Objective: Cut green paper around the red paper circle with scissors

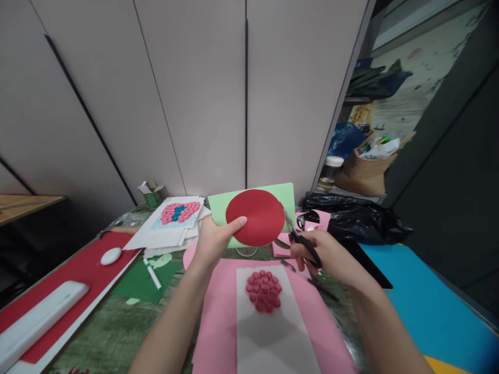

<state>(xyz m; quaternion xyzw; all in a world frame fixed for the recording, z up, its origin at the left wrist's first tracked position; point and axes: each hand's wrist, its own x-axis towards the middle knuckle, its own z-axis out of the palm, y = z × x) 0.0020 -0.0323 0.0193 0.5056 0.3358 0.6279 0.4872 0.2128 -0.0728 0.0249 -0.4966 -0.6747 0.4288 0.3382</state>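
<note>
Red disc (pixel 256 215) and green sheet (pixel 218 205), mid-frame, lie pinched in the left grip (pixel 214 238), seemingly steadied against scissors (pixel 307 247) the right grip (pixel 324 250) clasps.

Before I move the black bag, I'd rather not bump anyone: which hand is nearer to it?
Right: the right hand, holding scissors, is in front of the bag, near its left end. The left hand is farther left, holding the red disc.

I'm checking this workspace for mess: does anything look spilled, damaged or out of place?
Nothing looks clearly spilled or damaged. The white papers at the left lie fanned in an uneven stack, and pale green scraps lie loose near the marker, so that side looks untidy.
</note>
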